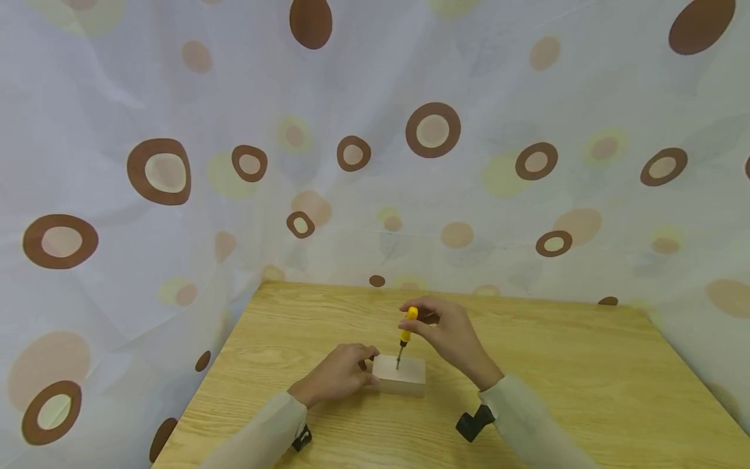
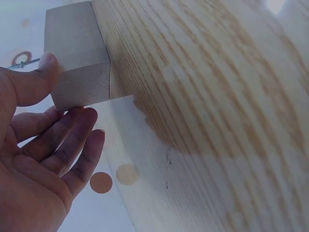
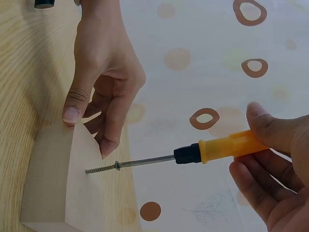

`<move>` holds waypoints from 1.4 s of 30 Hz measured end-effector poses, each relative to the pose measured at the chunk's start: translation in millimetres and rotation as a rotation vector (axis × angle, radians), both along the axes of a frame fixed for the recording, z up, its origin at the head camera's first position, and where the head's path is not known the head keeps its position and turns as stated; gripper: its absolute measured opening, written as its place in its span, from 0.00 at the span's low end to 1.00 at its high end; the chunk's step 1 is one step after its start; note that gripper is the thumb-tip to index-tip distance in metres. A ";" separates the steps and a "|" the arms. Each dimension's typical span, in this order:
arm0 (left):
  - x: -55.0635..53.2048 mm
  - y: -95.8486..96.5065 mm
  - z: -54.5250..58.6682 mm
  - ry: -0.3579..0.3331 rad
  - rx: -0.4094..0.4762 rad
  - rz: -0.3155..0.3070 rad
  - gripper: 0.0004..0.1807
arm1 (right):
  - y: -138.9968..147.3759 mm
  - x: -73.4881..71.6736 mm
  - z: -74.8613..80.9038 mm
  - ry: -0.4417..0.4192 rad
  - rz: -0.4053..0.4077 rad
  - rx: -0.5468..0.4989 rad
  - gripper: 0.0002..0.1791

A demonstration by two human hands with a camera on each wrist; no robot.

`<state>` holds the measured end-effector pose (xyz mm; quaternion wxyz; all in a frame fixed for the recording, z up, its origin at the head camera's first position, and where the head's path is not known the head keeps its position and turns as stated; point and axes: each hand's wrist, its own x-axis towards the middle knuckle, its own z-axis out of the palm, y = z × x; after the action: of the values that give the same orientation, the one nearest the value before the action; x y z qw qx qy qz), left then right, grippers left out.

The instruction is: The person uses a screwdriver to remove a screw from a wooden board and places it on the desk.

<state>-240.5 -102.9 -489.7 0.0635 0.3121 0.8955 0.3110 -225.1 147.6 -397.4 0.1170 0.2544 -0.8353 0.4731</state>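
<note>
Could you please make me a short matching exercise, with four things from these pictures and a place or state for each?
Things:
1. Screwdriver
2. Screw
3. Block
4. Left hand

Places or states:
A. Resting on the table
B. Holding one end of the block
C. Yellow-handled, held in the right hand
D. Threaded, lower end meeting the block's top face

Pairs: 1-C, 2-D, 3-A, 4-B

The block [image 3: 60,181] looks matt wood, the screw [image 3: 102,168] metal.

White, brown-ringed sheeting [image 1: 375,78] hung along the left, far and right sides of the wood-grained desk [image 1: 574,378].
</note>
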 end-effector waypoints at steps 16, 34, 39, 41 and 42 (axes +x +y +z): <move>-0.4 0.4 -1.0 0.011 -0.012 -0.001 0.26 | -2.1 0.5 -4.7 0.011 -0.033 -0.037 0.17; -0.8 -0.1 -1.2 0.004 -0.016 0.004 0.26 | -1.3 0.0 -2.3 0.088 -0.001 -0.038 0.15; -0.9 -0.6 -0.8 -0.003 -0.017 0.014 0.26 | -2.7 -0.9 -3.2 0.076 0.016 -0.021 0.14; -1.2 -0.2 -1.8 0.000 -0.015 0.013 0.26 | -3.2 -0.7 -4.9 0.074 -0.002 -0.025 0.14; -1.3 0.2 -2.2 0.001 -0.013 0.011 0.26 | -3.2 -0.3 -5.6 0.070 -0.014 -0.030 0.15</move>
<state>-241.7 -102.8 -491.9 0.0635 0.3068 0.8993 0.3052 -225.4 144.4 -403.0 0.1535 0.2632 -0.8252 0.4756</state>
